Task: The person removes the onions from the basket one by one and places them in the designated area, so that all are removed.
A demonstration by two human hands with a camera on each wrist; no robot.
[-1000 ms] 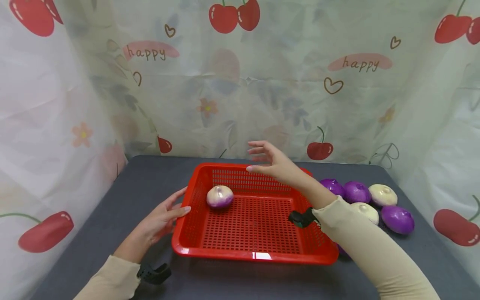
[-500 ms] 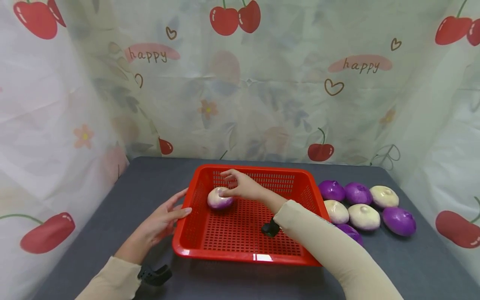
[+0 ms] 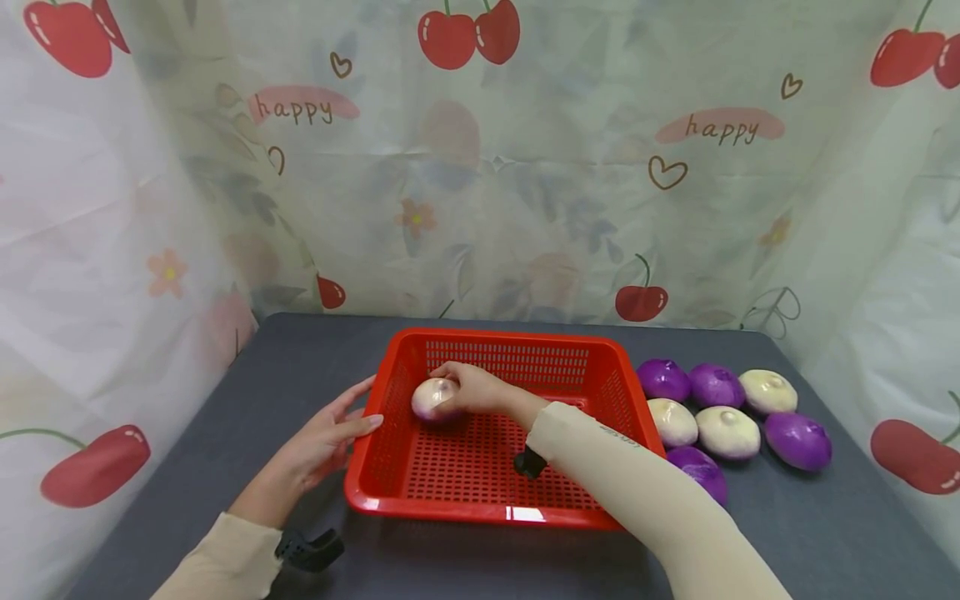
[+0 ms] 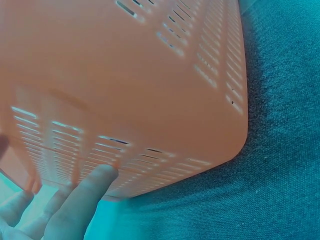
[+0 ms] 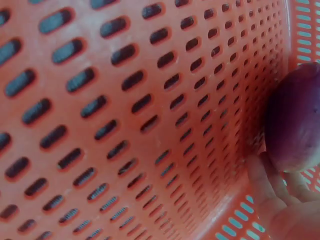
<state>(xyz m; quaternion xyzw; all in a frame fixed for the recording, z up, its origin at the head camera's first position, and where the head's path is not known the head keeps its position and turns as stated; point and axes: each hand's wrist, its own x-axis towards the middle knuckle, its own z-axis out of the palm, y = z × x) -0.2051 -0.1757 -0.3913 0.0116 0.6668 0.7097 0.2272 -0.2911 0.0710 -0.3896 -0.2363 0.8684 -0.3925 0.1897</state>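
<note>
In the head view, a white-and-purple turnip sits in the left part of a red slotted basket. My right hand holds this turnip, thumb on its near side and fingers around the far side. The right wrist view has the turnip at the right edge, with the right fingers against its underside. At the basket's left side is my left hand, its thumb resting on the rim. From the left wrist, extended fingers show against the outer wall.
Right of the basket, several more turnips lie grouped on the dark table, among them a purple one and a white one. A cherry-print curtain surrounds the table at the back and sides.
My right hand has come down and left from above the basket's back rim and taken hold of the turnip. The left hand and the basket have stayed in place.
</note>
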